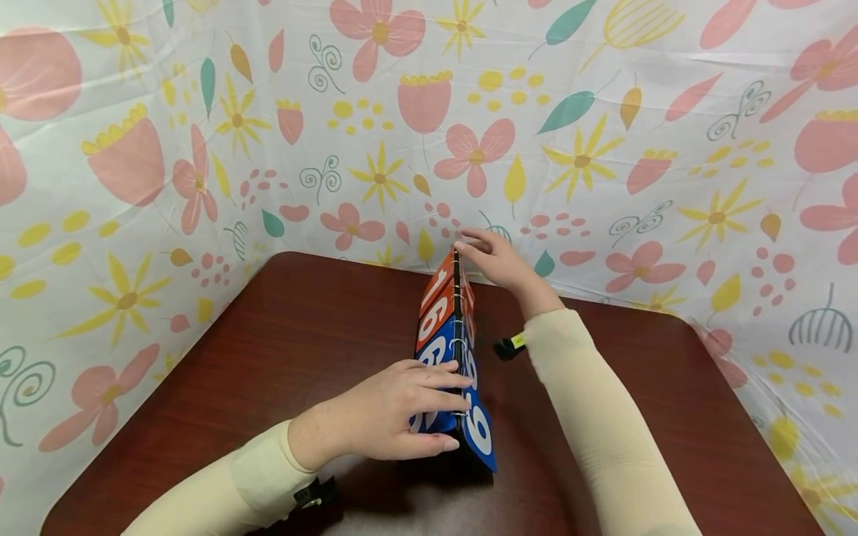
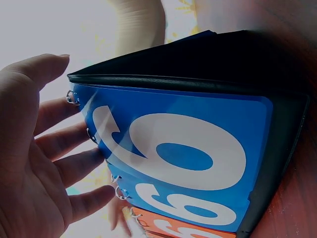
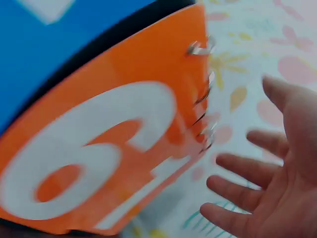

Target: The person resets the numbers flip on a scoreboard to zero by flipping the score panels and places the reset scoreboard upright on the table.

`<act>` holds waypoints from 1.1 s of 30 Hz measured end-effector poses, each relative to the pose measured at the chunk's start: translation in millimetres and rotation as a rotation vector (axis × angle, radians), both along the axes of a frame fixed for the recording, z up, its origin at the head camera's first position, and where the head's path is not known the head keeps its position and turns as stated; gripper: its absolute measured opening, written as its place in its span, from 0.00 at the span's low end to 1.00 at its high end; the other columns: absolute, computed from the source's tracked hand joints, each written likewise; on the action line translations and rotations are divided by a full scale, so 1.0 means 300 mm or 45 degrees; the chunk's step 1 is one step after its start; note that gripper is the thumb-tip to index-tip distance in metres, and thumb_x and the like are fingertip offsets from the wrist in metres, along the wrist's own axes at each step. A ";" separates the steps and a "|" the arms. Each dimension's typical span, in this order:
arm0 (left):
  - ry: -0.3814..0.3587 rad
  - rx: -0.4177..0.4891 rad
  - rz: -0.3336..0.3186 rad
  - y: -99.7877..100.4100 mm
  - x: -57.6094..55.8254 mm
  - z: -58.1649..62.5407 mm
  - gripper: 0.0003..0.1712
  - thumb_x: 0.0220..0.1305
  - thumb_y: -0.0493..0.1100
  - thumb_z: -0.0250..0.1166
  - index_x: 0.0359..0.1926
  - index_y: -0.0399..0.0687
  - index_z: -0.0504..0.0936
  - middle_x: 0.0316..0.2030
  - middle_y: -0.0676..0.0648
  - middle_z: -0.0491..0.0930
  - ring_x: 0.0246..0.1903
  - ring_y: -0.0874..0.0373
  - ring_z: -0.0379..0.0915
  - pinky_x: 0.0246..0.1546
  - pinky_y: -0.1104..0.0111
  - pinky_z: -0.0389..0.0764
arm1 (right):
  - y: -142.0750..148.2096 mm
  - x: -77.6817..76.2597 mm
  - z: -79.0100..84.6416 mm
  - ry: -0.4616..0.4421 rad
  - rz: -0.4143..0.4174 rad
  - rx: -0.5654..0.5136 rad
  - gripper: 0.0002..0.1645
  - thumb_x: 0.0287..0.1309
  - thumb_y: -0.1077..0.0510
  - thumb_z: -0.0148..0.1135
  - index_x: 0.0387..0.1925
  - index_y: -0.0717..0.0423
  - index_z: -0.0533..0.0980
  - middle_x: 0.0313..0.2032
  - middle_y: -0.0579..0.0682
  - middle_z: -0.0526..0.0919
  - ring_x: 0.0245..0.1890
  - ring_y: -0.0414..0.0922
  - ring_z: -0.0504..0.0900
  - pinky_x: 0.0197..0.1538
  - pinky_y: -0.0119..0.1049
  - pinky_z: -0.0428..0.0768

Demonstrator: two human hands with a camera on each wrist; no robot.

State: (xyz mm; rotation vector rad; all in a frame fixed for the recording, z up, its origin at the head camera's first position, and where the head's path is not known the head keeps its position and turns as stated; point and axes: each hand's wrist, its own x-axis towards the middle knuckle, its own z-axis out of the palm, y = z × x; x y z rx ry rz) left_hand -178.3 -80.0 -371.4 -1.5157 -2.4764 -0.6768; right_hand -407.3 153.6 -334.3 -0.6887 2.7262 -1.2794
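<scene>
A tabletop flip scoreboard (image 1: 429, 324) stands like a tent on the table, end-on to me in the head view. Blue cards (image 2: 257, 124) with white 6- or 9-shaped digits hang at its near end. At the far end are orange-red cards (image 3: 183, 54) reading 6 and 1, and metal rings bind all of them along the top ridge. My left hand (image 1: 395, 409) lies over the near part of the ridge, its fingers extended across the rings. By the far top corner is my right hand (image 1: 499, 260), fingers extended, gripping nothing.
The dark reddish-brown table (image 1: 302, 320) has rounded far corners. Behind it and along the left hangs a white flower-print curtain (image 1: 469, 97). Black wrist straps (image 1: 509, 347) show at both cream sleeves (image 1: 596, 417).
</scene>
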 end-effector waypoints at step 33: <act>-0.042 -0.001 0.014 0.005 0.000 0.001 0.25 0.73 0.64 0.58 0.64 0.62 0.82 0.72 0.59 0.71 0.77 0.57 0.60 0.72 0.47 0.69 | 0.074 -0.005 -0.370 -0.660 -0.401 -0.603 0.50 0.67 0.35 0.63 0.81 0.46 0.55 0.72 0.58 0.72 0.67 0.58 0.77 0.68 0.57 0.76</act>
